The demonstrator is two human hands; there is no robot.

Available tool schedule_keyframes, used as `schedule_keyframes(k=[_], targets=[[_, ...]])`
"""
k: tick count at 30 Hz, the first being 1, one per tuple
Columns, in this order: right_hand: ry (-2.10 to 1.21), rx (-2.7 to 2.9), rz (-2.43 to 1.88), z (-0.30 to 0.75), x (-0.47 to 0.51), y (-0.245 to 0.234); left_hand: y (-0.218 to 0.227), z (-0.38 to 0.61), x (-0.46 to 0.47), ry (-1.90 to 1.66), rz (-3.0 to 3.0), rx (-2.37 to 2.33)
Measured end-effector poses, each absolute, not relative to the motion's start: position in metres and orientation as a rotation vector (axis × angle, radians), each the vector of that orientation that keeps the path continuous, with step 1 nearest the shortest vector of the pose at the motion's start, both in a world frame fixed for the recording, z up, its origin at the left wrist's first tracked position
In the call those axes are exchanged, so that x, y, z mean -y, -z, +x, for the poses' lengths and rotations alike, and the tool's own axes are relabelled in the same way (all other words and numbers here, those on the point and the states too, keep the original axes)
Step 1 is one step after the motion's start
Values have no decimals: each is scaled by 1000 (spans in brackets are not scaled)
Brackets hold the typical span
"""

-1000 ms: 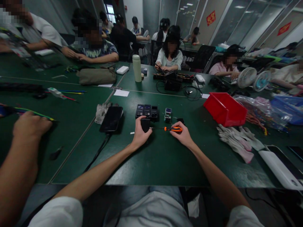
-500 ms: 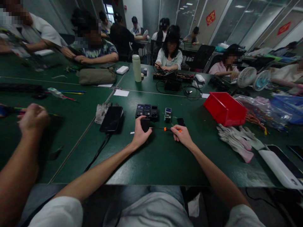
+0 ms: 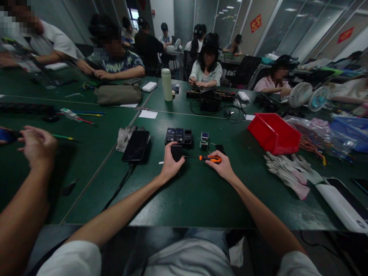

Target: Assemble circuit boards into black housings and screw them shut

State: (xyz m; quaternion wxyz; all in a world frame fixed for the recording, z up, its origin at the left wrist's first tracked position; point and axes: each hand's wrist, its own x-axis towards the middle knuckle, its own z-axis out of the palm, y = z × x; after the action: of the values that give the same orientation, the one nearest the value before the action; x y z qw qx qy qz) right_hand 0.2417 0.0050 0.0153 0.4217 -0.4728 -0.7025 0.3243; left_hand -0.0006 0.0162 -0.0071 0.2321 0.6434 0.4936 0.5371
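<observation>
My left hand point(image 3: 171, 160) is closed round a small black box-shaped device point(image 3: 176, 152), held just above the green table. In my right hand point(image 3: 220, 165) is a screwdriver point(image 3: 211, 158) with an orange and black handle, lying level. Its thin shaft points left, and the tip meets the right side of the black device. Right behind my left hand stands a row of black modules point(image 3: 178, 135) with small screens. A small device with an exposed circuit board point(image 3: 204, 140) lies to their right. Near my right fingers is a flat black piece point(image 3: 220, 148).
A phone point(image 3: 136, 146) with a cable rests beside work gloves point(image 3: 124, 138) on the left. To the right are a red bin point(image 3: 273, 133), more gloves point(image 3: 287, 172) and a white power bank point(image 3: 340, 207). A co-worker's hand point(image 3: 38, 147) works at far left.
The fingers of my right hand have shifted on the screwdriver, and more of its handle shows. My left hand keeps the device in place. The co-worker's hand at left has opened somewhat.
</observation>
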Motion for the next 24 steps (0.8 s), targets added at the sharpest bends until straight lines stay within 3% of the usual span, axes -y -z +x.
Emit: schedule_keyframes(k=[12,24], targets=[[-1098,1637,-1281,236,-6,-13,7,-2,-16,-1457,1785,-1354],[-1170,1557,-1231,236,-7,-10,7,-2,-17,-1435,1773,-1366]])
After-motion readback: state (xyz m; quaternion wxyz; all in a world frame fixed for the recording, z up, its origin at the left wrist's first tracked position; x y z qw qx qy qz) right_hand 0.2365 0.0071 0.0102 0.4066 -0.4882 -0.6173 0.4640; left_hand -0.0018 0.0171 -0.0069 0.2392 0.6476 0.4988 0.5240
